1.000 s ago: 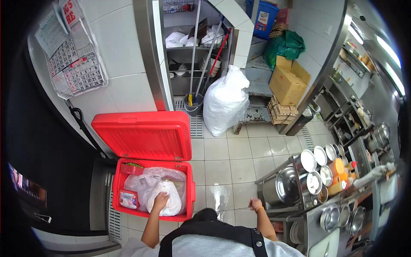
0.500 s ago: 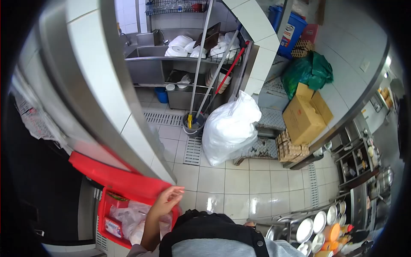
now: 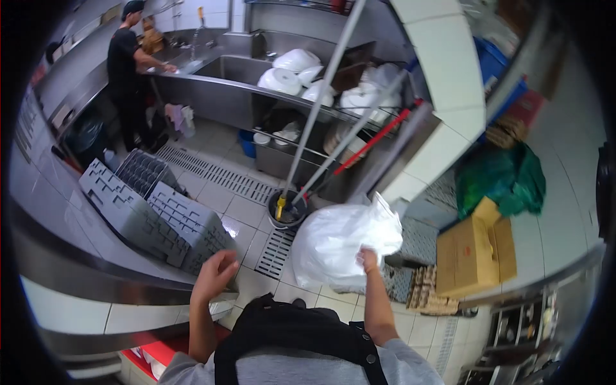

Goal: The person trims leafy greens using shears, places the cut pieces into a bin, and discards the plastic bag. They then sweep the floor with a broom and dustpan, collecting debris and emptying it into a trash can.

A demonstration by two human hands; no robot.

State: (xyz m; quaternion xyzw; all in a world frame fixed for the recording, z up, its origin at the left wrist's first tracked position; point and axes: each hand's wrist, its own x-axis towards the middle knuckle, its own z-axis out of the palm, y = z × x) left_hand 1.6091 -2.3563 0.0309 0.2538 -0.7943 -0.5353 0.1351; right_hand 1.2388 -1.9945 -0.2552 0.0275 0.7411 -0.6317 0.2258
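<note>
A large, full white plastic bag (image 3: 327,244) stands on the tiled floor, its bunched top at the right. My right hand (image 3: 368,258) is closed on this bag near its upper right side. To the left, my left hand (image 3: 217,274) is raised beside the end of a wall, touching nothing that I can see, with its fingers curled and partly apart. A bucket (image 3: 287,208) with long mop handles stands just behind the bag.
Another person (image 3: 127,70) stands at the steel sink (image 3: 237,67), back left. Grey plastic crates (image 3: 138,208) are at the left. A cardboard box (image 3: 473,251), egg trays (image 3: 428,292) and a green bag (image 3: 504,176) are at the right. A red bin (image 3: 168,354) is low left.
The view has moved forward and turned left, bringing the other person and crates into sight. My right hand has come up and taken hold of the white bag. My left hand has left the red lid.
</note>
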